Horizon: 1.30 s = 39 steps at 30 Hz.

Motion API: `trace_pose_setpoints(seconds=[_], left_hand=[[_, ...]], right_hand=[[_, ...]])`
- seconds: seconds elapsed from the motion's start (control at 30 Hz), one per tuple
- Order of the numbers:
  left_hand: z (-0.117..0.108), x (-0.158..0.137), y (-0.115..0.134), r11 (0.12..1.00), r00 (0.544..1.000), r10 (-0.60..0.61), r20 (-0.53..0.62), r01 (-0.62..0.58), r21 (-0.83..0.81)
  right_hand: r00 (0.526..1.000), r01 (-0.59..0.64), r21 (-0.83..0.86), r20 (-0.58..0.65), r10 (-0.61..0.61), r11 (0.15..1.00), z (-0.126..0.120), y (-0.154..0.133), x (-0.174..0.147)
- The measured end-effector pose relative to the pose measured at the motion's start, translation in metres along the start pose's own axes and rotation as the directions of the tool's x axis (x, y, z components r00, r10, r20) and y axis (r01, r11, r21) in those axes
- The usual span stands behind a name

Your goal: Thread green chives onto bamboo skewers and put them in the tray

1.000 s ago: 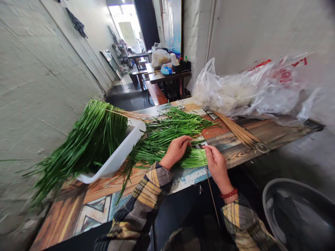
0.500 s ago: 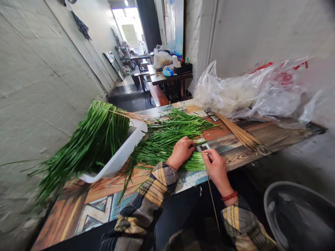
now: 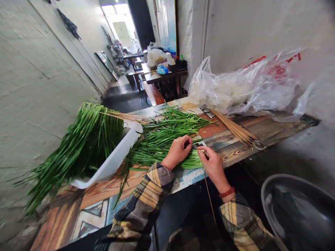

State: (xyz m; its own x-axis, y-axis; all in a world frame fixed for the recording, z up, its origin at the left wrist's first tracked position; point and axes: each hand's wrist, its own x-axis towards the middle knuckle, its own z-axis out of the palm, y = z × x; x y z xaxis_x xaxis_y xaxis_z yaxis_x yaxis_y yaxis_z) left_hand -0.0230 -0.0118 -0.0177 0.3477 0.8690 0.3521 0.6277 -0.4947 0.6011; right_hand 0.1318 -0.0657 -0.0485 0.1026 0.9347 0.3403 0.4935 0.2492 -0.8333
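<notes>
Loose garlic chives (image 3: 167, 136) lie across the table, their pale cut ends (image 3: 195, 158) toward my right hand. My left hand (image 3: 178, 150) rests on them with curled fingers; whatever is between its fingertips is hidden. Thumb and fingers of my right hand (image 3: 211, 161) are pinched together at the cut ends. A thin bamboo skewer (image 3: 209, 195) hangs down from that hand past the table edge, its upper end hidden by the fingers. To the left, a dense row of garlic chives (image 3: 86, 136) threaded on skewers droops over a white tray (image 3: 112, 157).
A bundle of bamboo skewers (image 3: 232, 128) lies on the right, beside clear plastic bags (image 3: 248, 87) with pale contents. A grey basin (image 3: 295, 212) stands low at the right. Beyond are another table (image 3: 167, 76) and a bench (image 3: 154, 93). A wall runs along the left.
The whole view has shifted slightly. My hands stay at the chives; the right one is a little closer over the cut ends, with the skewer still hanging below it.
</notes>
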Motion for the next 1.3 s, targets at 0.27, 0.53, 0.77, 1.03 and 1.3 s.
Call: trace_pose_setpoints(seconds=[0.27, 0.53, 0.77, 1.03, 1.3], left_hand=[[0.0018, -0.0009, 0.0027, 0.983, 0.999, -0.009, 0.034, 0.015, -0.184], [0.0009, -0.0023, 0.0072, 0.968, 0.998, -0.014, 0.056, 0.027, -0.25], [0.0011, -0.0029, 0.0069, 0.963, 0.999, 0.007, 0.053, 0.007, -0.269], [0.0022, -0.0029, 0.0045, 0.966, 0.998, 0.023, 0.064, -0.005, -0.258], [0.004, -0.0039, 0.0036, 0.966, 0.997, 0.002, 0.072, 0.017, -0.259]], right_hand=[[1.0, -0.022, 0.019, 0.016, 0.022, 1.0, -0.0019, 0.0009, -0.0005], [1.0, -0.021, 0.06, 0.02, 0.02, 0.998, -0.001, 0.0045, -0.0002], [0.999, -0.04, 0.078, 0.028, 0.038, 0.996, -0.0012, 0.004, 0.0002], [0.997, -0.062, 0.088, 0.044, 0.059, 0.994, -0.0016, 0.0044, 0.0008], [0.997, -0.056, 0.1, 0.058, 0.05, 0.993, -0.0024, 0.0047, 0.0009]])
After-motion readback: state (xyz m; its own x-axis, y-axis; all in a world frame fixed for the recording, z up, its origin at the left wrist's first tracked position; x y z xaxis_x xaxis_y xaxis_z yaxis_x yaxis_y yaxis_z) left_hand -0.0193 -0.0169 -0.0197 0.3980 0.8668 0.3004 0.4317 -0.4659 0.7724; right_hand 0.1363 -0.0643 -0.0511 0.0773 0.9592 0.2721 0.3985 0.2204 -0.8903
